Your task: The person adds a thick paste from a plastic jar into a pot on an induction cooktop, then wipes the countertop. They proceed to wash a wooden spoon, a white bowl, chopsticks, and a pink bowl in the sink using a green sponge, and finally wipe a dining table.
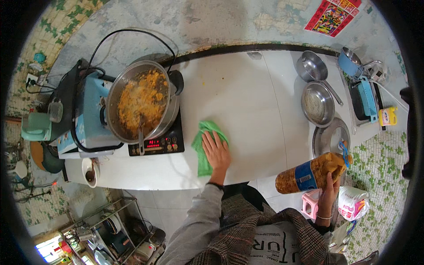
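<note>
My left hand (217, 155) lies flat with spread fingers on a green cloth (203, 165), pressing it against the white countertop (245, 116) just right of the induction cooker. My right hand (329, 195) grips a clear plastic bottle (288, 180) near its neck end, tilted above the counter's front edge. The bottle has a blue label and an orange-brown filling; a blue loop hangs at its cap. On the induction cooker (165, 145) stands a steel pot (172, 109) full of steaming orange-brown food in liquid, a metal utensil handle (141, 142) over its rim. Small crumbs lie on the countertop.
Steel pans (312, 66), a steel bowl (318, 104) and a round metal lid or dish (316, 139) stand at the right, before the sink (361, 106). A white bowl (86, 165) sits at the left front edge. A pink stool (309, 203) and a metal rack (112, 228) stand below.
</note>
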The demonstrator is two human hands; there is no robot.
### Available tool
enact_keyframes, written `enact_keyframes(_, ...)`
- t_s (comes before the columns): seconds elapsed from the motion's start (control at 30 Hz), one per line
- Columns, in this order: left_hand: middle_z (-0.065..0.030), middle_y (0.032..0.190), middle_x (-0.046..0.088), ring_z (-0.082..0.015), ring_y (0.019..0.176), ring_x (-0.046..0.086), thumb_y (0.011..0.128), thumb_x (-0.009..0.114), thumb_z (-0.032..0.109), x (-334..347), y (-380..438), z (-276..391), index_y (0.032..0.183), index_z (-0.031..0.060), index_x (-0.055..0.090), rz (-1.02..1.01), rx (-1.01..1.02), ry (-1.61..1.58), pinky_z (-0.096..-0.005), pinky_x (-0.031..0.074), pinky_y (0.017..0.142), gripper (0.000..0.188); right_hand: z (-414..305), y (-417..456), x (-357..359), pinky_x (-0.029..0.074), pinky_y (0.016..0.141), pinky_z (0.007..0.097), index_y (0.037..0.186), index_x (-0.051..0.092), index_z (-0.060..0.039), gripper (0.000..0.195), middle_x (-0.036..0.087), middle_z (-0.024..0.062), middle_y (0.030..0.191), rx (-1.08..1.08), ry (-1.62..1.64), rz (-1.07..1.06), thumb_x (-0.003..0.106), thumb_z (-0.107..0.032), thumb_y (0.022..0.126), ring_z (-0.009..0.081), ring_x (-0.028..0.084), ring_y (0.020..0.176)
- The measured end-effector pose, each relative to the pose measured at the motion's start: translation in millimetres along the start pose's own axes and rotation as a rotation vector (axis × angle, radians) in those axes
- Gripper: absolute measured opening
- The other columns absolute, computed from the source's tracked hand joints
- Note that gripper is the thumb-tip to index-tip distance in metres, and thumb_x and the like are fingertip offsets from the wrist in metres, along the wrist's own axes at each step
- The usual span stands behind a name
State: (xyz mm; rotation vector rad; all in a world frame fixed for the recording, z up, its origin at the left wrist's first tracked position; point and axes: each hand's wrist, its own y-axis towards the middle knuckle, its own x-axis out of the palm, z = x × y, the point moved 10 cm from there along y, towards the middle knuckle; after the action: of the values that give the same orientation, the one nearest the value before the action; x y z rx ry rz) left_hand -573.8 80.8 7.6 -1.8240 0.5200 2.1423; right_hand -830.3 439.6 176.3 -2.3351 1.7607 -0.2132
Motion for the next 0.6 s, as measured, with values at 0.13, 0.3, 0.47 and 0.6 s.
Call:
enact_keyframes(0.13,-0.0259,0.150,0.022,-0.0393,0.139,0.021,0.097,0.038,0.032,15.1,125.4,-18.6,0.143,-0.0020,0.028,0.139,-0.230,0.072,-0.0474,0.019,0.114,0.058,-7.8,5.5,2.7,0.047,0.090,0.0326,0.130,0.046,-0.0006,0.043,0.055,0.0085,0.123,0.018,-0.057,0.129,0.060,-0.018,0.093,0.0193,0.057,0.106)
enact_keyframes(0.3,-0.0238,0.151,0.022,-0.0391,0.139,0.021,0.099,0.033,0.033,34.1,253.6,-35.1,0.144,0.0005,0.028,0.186,-0.365,0.143,-0.0464,0.017,0.114,0.056,-22.6,-7.2,-12.1,0.041,0.097,0.0323,0.132,0.043,0.0010,0.044,0.053,0.0099,0.126,-0.065,-0.241,0.178,0.058,-0.012,0.092,0.0199,0.052,0.112)
enact_keyframes(0.47,-0.0182,0.153,0.021,-0.0390,0.140,0.020,0.099,0.033,0.035,48.7,329.8,-24.2,0.146,0.0060,0.029,0.193,-0.232,0.080,-0.0467,0.016,0.114,0.056,-26.4,-27.5,-26.5,0.036,0.101,0.0323,0.135,0.041,0.0003,0.048,0.050,0.0090,0.130,-0.040,-0.295,0.250,0.058,-0.009,0.092,0.0190,0.048,0.117)
enact_keyframes(0.6,-0.0165,0.148,0.033,-0.0376,0.134,0.032,0.095,0.042,0.029,29.7,318.8,46.4,0.139,0.0093,0.042,0.045,0.238,0.140,-0.0482,0.024,0.111,0.048,-12.1,-33.6,-35.9,0.035,0.103,0.0327,0.139,0.038,-0.0006,0.052,0.049,0.0089,0.132,-0.014,-0.243,0.271,0.057,-0.007,0.092,0.0195,0.048,0.118)
